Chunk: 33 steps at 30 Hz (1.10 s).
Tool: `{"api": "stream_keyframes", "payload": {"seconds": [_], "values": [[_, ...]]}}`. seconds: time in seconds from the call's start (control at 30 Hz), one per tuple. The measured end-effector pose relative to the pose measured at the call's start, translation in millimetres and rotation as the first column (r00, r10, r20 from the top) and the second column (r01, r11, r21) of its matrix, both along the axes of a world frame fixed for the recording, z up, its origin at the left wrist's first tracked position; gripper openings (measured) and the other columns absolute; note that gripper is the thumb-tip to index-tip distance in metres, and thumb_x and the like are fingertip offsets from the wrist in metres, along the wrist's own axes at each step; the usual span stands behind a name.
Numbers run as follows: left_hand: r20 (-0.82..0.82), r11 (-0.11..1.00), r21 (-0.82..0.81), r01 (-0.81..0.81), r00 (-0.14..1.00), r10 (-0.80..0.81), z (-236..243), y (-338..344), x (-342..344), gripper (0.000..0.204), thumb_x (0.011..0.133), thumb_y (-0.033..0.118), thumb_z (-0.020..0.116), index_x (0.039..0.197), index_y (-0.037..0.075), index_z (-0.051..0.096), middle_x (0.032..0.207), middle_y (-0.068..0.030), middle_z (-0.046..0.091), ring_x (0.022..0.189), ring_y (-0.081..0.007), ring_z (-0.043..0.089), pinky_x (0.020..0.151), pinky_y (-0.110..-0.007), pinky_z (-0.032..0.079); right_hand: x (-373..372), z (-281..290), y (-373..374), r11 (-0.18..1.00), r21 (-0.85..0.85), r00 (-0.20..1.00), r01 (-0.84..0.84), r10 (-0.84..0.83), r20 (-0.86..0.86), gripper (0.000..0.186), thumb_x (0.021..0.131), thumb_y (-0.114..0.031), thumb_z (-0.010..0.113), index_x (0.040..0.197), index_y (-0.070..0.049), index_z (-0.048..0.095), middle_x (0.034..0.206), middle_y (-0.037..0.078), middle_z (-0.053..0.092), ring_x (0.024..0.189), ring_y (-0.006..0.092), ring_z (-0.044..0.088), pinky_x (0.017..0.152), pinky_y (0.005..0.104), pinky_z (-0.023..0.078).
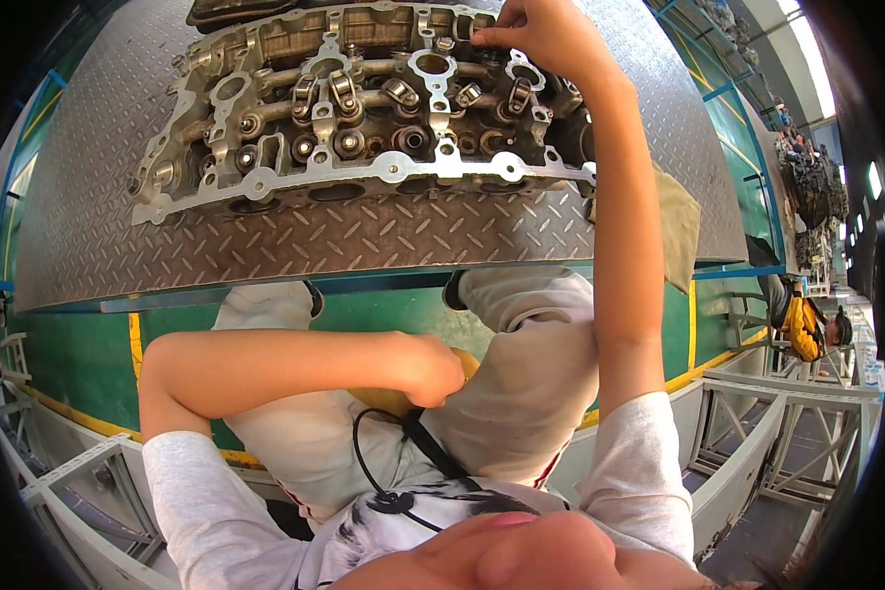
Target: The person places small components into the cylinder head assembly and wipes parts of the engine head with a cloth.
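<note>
A metal engine cylinder head (393, 167) lies on a diamond-plate tabletop (295, 241), its open side up. Several rocker arms (342, 90) and round valve springs (349, 144) show inside it. My right hand (551, 37) reaches to its far right part, thumb and fingers brought together at the far edge. Whatever lies between those fingertips is too small or hidden to make out. My left hand (435, 372) rests in my lap by my thigh, with its fingers turned out of sight. A yellowish thing (383, 401) shows partly beneath that hand and wrist.
A khaki cloth (677, 226) hangs over the table's near edge at the right. Behind the cylinder head lies a dark part (241, 12). Grey metal frames (757, 413) stand on both sides of me. Another person in yellow (804, 329) is at the far right.
</note>
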State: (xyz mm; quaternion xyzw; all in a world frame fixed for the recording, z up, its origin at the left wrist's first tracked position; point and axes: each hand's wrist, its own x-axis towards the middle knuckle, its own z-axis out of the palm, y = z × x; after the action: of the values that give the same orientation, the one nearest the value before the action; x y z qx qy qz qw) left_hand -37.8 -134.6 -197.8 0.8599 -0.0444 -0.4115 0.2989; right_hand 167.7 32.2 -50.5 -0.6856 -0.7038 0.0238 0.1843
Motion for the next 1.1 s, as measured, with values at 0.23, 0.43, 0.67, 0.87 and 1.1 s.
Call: {"api": "stream_keyframes", "payload": {"seconds": [0.23,0.43,0.67,0.87,1.1], "values": [[0.025,1.000,0.001,0.026,0.999,-0.026,14.3,2.7,-1.9,0.032,0.089,0.030,0.050,0.097,0.001,0.061,0.089,-0.0145,0.064,0.084,-0.0337,0.061,0.073,-0.043,0.049,-0.6,1.4,-4.6,0.996,-0.069,0.997,0.055,-0.052,0.049,0.026,0.074,-0.027,0.072,0.080,-0.002,0.069,0.069,0.017,0.065,0.061,0.0260,0.062,0.059,0.0378,0.048],[0.074,0.998,-0.008,0.068,0.995,-0.068,10.9,1.8,-0.1,0.033,0.088,0.030,0.050,0.096,0.001,0.061,0.088,-0.0150,0.064,0.082,-0.0342,0.061,0.073,-0.043,0.049,10.1,-4.6,-4.1,0.999,-0.032,0.995,-0.033,0.036,0.092,0.026,0.072,-0.031,0.072,0.082,-0.007,0.071,0.071,0.012,0.066,0.066,0.0265,0.063,0.065,0.0360,0.050],[0.020,0.999,-0.018,-0.030,0.999,0.031,-12.7,-2.4,-2.6,0.033,0.088,0.030,0.050,0.095,0.000,0.061,0.087,-0.0163,0.064,0.082,-0.0347,0.061,0.072,-0.043,0.049,21.5,-12.8,3.7,0.991,-0.050,0.990,-0.121,0.124,0.070,0.025,0.073,-0.029,0.072,0.084,-0.007,0.071,0.073,0.012,0.066,0.068,0.0261,0.063,0.066,0.0361,0.050],[0.044,0.999,-0.035,-0.029,0.999,0.030,-5.9,0.2,-2.3,0.033,0.087,0.030,0.051,0.094,0.000,0.062,0.086,-0.0167,0.064,0.082,-0.0350,0.061,0.072,-0.043,0.049,12.9,-6.7,-0.1,0.993,-0.105,0.996,-0.053,0.061,0.071,0.024,0.073,-0.030,0.072,0.083,-0.008,0.070,0.073,0.012,0.066,0.068,0.0264,0.062,0.067,0.0364,0.049],[0.035,1.000,-0.015,-0.019,0.999,0.020,-1.0,-0.2,-2.0,0.033,0.087,0.030,0.051,0.094,0.000,0.062,0.086,-0.0166,0.064,0.081,-0.0351,0.061,0.072,-0.043,0.049,5.5,-10.2,-0.9,0.996,-0.085,0.985,-0.034,0.047,0.166,0.026,0.070,-0.032,0.075,0.077,-0.009,0.066,0.072,0.010,0.065,0.072,0.0268,0.063,0.068,0.0375,0.049]]}}
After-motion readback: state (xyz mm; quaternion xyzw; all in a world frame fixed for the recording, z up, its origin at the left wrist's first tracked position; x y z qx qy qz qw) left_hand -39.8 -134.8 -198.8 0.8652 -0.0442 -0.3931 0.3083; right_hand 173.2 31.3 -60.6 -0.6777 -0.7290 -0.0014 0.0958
